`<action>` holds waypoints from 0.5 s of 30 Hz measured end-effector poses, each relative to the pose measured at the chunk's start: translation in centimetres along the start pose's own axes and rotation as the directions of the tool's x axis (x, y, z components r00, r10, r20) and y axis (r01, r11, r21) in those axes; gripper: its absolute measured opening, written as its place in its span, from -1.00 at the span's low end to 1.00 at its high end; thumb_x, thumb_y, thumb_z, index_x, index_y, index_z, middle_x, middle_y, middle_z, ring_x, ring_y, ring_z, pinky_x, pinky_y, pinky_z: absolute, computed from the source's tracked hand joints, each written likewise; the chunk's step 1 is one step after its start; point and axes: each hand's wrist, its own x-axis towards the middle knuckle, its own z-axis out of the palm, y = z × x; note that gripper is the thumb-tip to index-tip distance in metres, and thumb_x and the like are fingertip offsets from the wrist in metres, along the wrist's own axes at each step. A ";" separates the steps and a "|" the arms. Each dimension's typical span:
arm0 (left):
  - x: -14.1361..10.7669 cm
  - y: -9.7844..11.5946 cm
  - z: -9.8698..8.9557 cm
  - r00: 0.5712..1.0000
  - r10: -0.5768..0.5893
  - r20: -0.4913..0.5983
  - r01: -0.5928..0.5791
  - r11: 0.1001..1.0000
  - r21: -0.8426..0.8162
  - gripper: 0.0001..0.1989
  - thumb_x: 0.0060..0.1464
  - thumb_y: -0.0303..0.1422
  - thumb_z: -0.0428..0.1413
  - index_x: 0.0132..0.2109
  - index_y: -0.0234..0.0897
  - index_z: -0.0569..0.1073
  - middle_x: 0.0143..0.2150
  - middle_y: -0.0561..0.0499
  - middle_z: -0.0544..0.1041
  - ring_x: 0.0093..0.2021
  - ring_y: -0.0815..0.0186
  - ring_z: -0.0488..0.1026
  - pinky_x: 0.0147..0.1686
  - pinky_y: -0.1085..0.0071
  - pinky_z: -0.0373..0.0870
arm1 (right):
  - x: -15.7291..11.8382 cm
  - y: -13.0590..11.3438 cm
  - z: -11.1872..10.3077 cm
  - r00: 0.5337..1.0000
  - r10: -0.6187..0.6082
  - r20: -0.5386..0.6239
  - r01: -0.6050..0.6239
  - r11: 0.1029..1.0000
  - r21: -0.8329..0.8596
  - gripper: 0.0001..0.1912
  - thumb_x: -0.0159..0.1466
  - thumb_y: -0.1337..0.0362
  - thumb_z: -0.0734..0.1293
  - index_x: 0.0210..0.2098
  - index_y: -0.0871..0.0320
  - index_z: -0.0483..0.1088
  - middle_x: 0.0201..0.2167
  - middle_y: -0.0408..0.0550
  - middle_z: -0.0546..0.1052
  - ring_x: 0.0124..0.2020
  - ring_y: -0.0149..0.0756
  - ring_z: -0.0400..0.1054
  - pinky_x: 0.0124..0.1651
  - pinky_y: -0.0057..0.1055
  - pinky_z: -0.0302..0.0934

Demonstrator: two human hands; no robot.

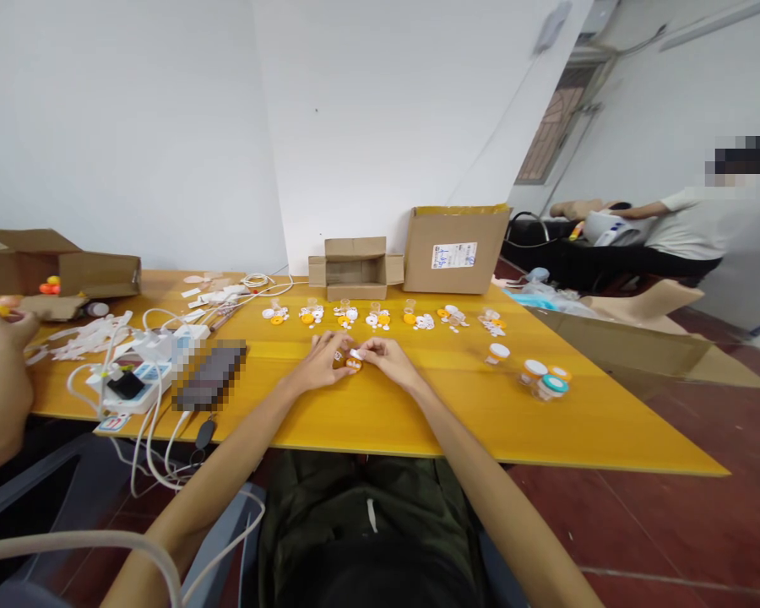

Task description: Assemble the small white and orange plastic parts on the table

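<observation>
My left hand [323, 361] rests on the yellow table [380, 422], its fingers curved beside an orange round part [354, 365]. Pinched in my right hand [383, 356] is a small white piece [357, 354], held just above that orange part. Small white bits show by my left fingertips; whether those fingers grip anything is too small to tell. Behind both hands runs a row of several clear cups, with orange discs [307, 318] and white gear-like parts [424, 322] near them. On the right stand several capped jars, one with a white lid [498, 350] and one with a green lid [553, 385].
Cardboard boxes [456, 262] stand at the back. Left of my arm lie a power strip [145, 380], cables and a dark phone [212, 376]. Another person's hand [6, 329] is at far left; a seated person [703, 224] is at far right.
</observation>
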 end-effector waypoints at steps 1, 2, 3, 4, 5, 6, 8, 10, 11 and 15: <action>0.0 0.0 0.0 1.000 -0.001 -0.002 0.001 1.000 0.000 -0.57 0.05 -0.27 0.28 0.08 -0.09 0.43 -0.05 -0.02 0.53 0.06 0.06 0.38 0.15 0.11 0.20 | 0.0 0.0 0.0 1.000 0.001 0.004 -0.001 1.000 -0.003 -0.70 0.05 0.02 0.50 -0.46 0.12 0.50 -0.44 -0.11 0.58 -0.34 -0.26 0.44 -0.15 -0.29 0.34; 0.0 0.1 0.0 1.000 -0.003 -0.002 0.003 1.000 0.001 -0.57 0.05 -0.27 0.28 0.07 -0.10 0.43 -0.04 -0.02 0.52 0.06 0.06 0.38 0.15 0.11 0.20 | 0.0 0.0 0.0 1.000 0.001 0.008 -0.001 1.000 -0.007 -0.70 0.05 0.02 0.51 -0.46 0.12 0.50 -0.43 -0.11 0.59 -0.34 -0.25 0.44 -0.16 -0.29 0.34; 0.0 0.1 0.0 1.000 -0.004 -0.003 0.004 1.000 0.001 -0.58 0.05 -0.27 0.28 0.06 -0.10 0.43 -0.03 -0.02 0.52 0.06 0.06 0.38 0.15 0.12 0.20 | 0.0 -0.1 0.0 1.000 0.001 0.010 -0.001 1.000 -0.009 -0.71 0.04 0.03 0.51 -0.46 0.12 0.50 -0.43 -0.11 0.59 -0.34 -0.25 0.44 -0.16 -0.29 0.34; 0.0 0.2 -0.1 1.000 -0.002 -0.001 0.002 1.000 0.003 -0.59 0.05 -0.27 0.27 0.06 -0.11 0.43 -0.02 -0.02 0.51 0.07 0.06 0.38 0.15 0.12 0.20 | 0.0 -0.1 0.0 1.000 0.000 0.012 0.000 1.000 -0.010 -0.71 0.04 0.03 0.51 -0.46 0.12 0.51 -0.42 -0.10 0.60 -0.33 -0.25 0.45 -0.15 -0.29 0.34; 0.1 0.2 -0.1 1.000 0.001 0.001 -0.001 1.000 0.005 -0.60 0.05 -0.27 0.27 0.05 -0.11 0.44 -0.02 -0.03 0.51 0.08 0.06 0.37 0.15 0.13 0.20 | 0.0 -0.1 0.0 1.000 0.000 0.014 0.000 1.000 -0.011 -0.72 0.04 0.04 0.51 -0.46 0.12 0.51 -0.42 -0.10 0.60 -0.33 -0.24 0.45 -0.15 -0.29 0.34; 0.1 0.3 -0.1 1.000 0.006 0.003 -0.006 1.000 0.007 -0.61 0.05 -0.27 0.28 0.04 -0.11 0.44 -0.02 -0.03 0.52 0.08 0.06 0.36 0.15 0.13 0.20 | 0.0 -0.1 0.0 1.000 0.000 0.018 0.001 1.000 -0.013 -0.72 0.04 0.04 0.51 -0.46 0.12 0.52 -0.41 -0.09 0.60 -0.32 -0.24 0.45 -0.15 -0.29 0.34; 0.1 0.3 -0.2 1.000 0.014 0.010 -0.014 1.000 0.011 -0.62 0.06 -0.26 0.27 0.04 -0.12 0.44 -0.02 -0.03 0.53 0.09 0.05 0.35 0.14 0.13 0.20 | 0.0 -0.1 0.1 1.000 -0.001 0.026 0.002 1.000 -0.019 -0.73 0.04 0.05 0.52 -0.46 0.12 0.52 -0.41 -0.09 0.60 -0.32 -0.24 0.46 -0.14 -0.28 0.34; 0.1 0.3 -0.2 1.000 0.017 0.018 -0.017 1.000 0.015 -0.62 0.07 -0.24 0.27 0.04 -0.12 0.44 -0.03 -0.04 0.53 0.09 0.04 0.35 0.13 0.13 0.21 | 0.0 -0.2 0.1 0.999 -0.001 0.033 0.002 1.000 -0.024 -0.73 0.04 0.06 0.52 -0.47 0.12 0.52 -0.42 -0.09 0.60 -0.32 -0.23 0.46 -0.14 -0.27 0.35; 0.1 0.3 -0.2 1.000 0.016 0.021 -0.016 1.000 0.017 -0.62 0.07 -0.24 0.26 0.04 -0.12 0.44 -0.03 -0.04 0.53 0.09 0.04 0.35 0.12 0.14 0.21 | -0.1 -0.2 0.1 0.999 0.000 0.035 0.001 1.000 -0.022 -0.73 0.03 0.06 0.53 -0.47 0.12 0.51 -0.41 -0.09 0.61 -0.32 -0.23 0.47 -0.14 -0.27 0.36; 0.1 0.1 -0.2 1.000 0.017 0.017 -0.017 1.000 0.021 -0.60 0.07 -0.22 0.26 0.06 -0.11 0.43 0.00 -0.04 0.53 0.10 0.04 0.34 0.14 0.13 0.20 | -0.1 -0.3 0.3 0.999 -0.002 0.045 0.002 1.000 0.005 -0.69 -0.01 0.04 0.55 -0.48 0.12 0.51 -0.40 -0.08 0.62 -0.33 -0.23 0.48 -0.15 -0.26 0.38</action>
